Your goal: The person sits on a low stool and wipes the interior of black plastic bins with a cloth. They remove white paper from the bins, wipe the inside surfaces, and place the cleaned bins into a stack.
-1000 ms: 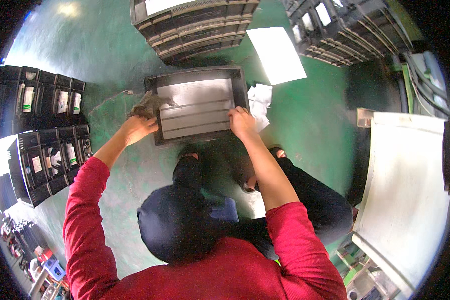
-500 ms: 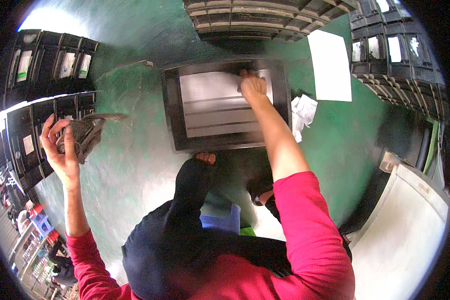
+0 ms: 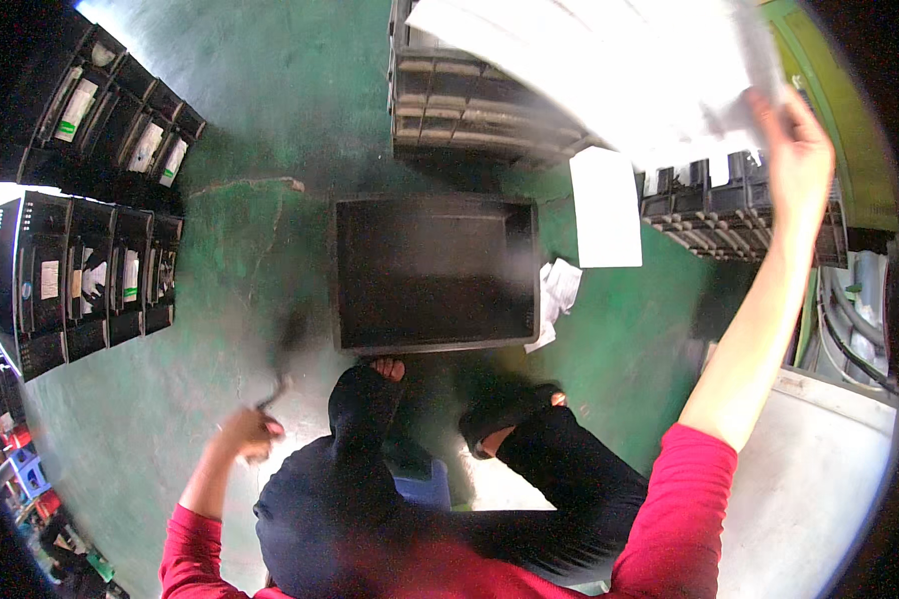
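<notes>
My right hand (image 3: 801, 155) is raised at the upper right, its fingers closed on the edge of a large white sheet (image 3: 589, 60), which is blurred and runs out of the top of the view. My left hand (image 3: 245, 436) is low on the left beside my knee, closed like a fist. From it trails a dark, motion-smeared rag (image 3: 288, 344), whose outline is hard to make out. Between my hands and my feet's far side, a black plastic crate (image 3: 435, 346) lies on the green floor, its dark inner bottom showing.
Crumpled white papers (image 3: 559, 295) lie against the crate's right side, with a flat white sheet of paper (image 3: 606, 210) beyond. Black crates are stacked at the left (image 3: 95, 285), far middle (image 3: 469, 110) and right (image 3: 709, 215). A pale panel (image 3: 799, 469) stands at the lower right.
My right hand has moved from inside the crate to the upper right, taking the white sheet out. My left hand has come down and inward with the rag, and my view has shifted.
</notes>
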### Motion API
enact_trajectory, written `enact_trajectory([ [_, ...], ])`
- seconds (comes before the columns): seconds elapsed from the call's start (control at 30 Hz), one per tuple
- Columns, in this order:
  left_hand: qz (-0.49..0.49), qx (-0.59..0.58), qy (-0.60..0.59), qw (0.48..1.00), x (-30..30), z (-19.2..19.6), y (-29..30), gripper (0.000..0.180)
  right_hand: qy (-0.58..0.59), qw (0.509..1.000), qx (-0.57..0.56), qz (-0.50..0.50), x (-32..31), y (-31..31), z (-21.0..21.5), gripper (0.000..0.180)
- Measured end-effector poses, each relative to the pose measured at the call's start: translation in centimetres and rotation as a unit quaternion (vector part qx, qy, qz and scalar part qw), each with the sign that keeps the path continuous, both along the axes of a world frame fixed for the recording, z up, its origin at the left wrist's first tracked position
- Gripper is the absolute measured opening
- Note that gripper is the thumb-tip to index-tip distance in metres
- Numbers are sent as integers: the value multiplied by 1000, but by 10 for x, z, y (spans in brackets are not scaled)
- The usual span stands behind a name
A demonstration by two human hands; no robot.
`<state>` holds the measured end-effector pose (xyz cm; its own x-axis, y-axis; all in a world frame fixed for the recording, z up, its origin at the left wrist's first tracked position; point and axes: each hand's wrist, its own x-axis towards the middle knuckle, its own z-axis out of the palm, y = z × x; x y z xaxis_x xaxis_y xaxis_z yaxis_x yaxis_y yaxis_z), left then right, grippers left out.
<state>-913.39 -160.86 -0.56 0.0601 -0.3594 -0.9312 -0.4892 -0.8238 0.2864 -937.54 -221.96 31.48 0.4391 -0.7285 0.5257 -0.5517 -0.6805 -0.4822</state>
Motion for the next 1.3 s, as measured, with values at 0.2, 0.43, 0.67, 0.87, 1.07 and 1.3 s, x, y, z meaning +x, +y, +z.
enact_trajectory([
  [0.2, 143, 33, 82, 986, -75, -38, 29, 22, -68, 973, -167, 142, 64, -20, -5, 34],
  [0.43, 221, 68, 58, 971, -89, -28, 48, 26, -53, 930, -356, 77, 85, -28, -78, 30],
  [0.67, 270, 117, 41, 955, -110, -6, 55, 30, 181, 936, -247, 172, 95, -12, -150, 47],
  [0.87, 282, 132, 48, 949, -128, 4, 53, 33, 154, 948, -255, 115, 119, -38, -188, 28],
  [1.07, 266, 101, 60, 957, -135, -10, 56, 37, 83, 921, -370, 90, 134, 18, -186, 32],
  [1.3, 262, 42, 46, 963, -95, -6, 78, 41, 496, 805, 144, 292, -24, 222, -295, 67],
])
